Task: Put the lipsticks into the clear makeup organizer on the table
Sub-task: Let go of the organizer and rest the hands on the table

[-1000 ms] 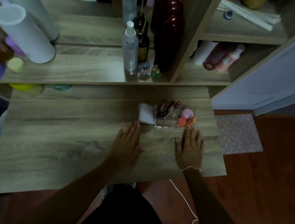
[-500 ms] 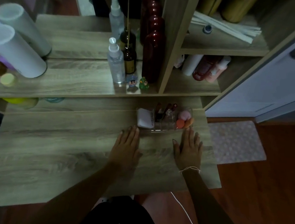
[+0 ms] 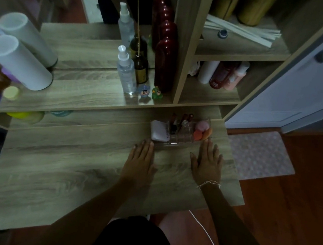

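Grip: both hands lie flat, palms down, fingers spread, pinching nothing.
Left hand (image 3: 141, 161): rests on the wooden table (image 3: 60, 171), fingertips just short of the organizer's front left corner.
Right hand (image 3: 207, 163): flat on the table, fingertips touching or nearly touching the organizer's front right edge; a thin white string (image 3: 209, 183) circles the wrist.
Clear makeup organizer (image 3: 176, 142): transparent plastic, rectangular, divided into compartments, near the table's far right edge, just beyond both hands.
Lipsticks (image 3: 183, 120): several dark slim tubes stand tilted in the middle compartments.
Other contents: a white compact (image 3: 158, 131) with small, unreadable writing on the left; pink and orange rounded sponges (image 3: 201, 130) on the right.
Writing: a dark red bottle (image 3: 219, 76) on the side shelf bears pale lettering, too blurred to read.
Change: hands and organizer keep the same places as half a second ago; only the camera view has shifted slightly.
Surroundings: pale wood-grain surfaces; a clear spray bottle (image 3: 126, 72) and two small cartoon figurines (image 3: 151, 93) on the raised shelf.
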A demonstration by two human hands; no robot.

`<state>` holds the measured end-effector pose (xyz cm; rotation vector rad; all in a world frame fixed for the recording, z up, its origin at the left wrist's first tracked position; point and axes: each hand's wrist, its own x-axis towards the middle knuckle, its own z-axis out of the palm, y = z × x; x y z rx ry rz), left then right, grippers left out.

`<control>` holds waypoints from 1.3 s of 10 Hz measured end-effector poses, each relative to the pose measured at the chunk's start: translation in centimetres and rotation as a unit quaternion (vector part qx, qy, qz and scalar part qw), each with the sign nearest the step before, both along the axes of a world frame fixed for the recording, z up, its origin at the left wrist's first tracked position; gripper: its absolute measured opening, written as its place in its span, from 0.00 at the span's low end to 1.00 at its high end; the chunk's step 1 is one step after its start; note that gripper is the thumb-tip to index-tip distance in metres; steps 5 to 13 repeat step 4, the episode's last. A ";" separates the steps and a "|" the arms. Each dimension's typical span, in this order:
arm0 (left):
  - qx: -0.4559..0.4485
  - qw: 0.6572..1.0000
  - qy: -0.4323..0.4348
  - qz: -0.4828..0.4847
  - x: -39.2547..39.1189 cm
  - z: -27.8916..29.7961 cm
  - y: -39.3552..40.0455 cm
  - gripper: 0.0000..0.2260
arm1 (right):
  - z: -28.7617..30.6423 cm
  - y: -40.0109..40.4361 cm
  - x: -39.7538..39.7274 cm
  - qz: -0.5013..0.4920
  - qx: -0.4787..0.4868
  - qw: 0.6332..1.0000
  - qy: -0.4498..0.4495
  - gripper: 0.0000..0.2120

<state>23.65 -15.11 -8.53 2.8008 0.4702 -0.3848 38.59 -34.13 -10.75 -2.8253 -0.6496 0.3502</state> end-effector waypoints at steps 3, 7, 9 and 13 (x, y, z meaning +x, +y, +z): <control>-0.030 0.999 0.007 0.023 -0.2 -0.3 0.4 0.34 | 0.3 0.6 -1.4 -0.057 0.036 0.997 0.029 0.33; -0.040 0.999 0.013 0.019 -1.3 0.0 0.5 0.34 | 0.0 0.5 -4.5 -0.077 0.037 0.996 0.032 0.33; -0.040 0.999 0.013 0.019 -1.3 0.0 0.5 0.34 | 0.0 0.5 -4.5 -0.077 0.037 0.996 0.032 0.33; -0.040 0.999 0.013 0.019 -1.3 0.0 0.5 0.34 | 0.0 0.5 -4.5 -0.077 0.037 0.996 0.032 0.33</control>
